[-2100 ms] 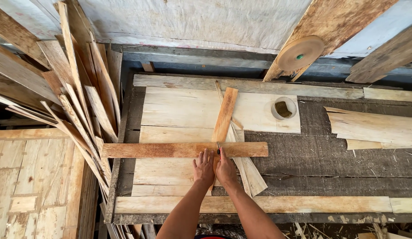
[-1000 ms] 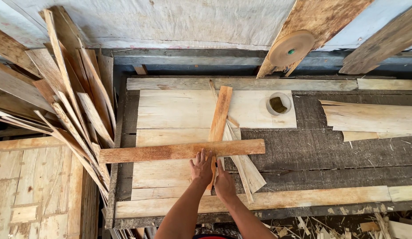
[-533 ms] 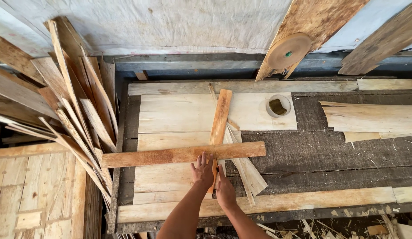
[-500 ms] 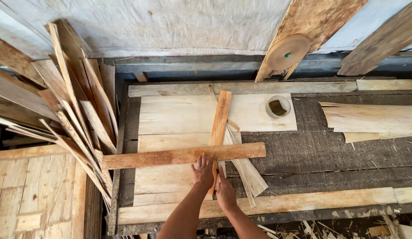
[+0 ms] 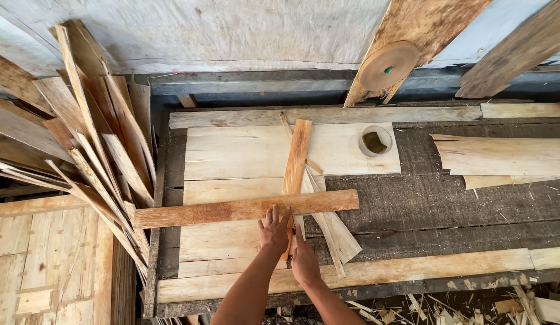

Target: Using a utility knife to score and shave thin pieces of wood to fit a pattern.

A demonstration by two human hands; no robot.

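- Wooden bench [image 5: 448, 198] below us, seen from our head camera, partly covered with pale veneer sheets.
- Our left hand [image 5: 274, 229] lies flat, fingers slightly spread, on a reddish plank [image 5: 232, 210] laid crosswise.
- Our right hand [image 5: 304, 262] presses, fingers together, beside an upright strip [image 5: 295, 157] crossing under the plank.
- Loose slats [image 5: 93, 150] lean at left; a small cup [image 5: 374, 141] sits beyond.
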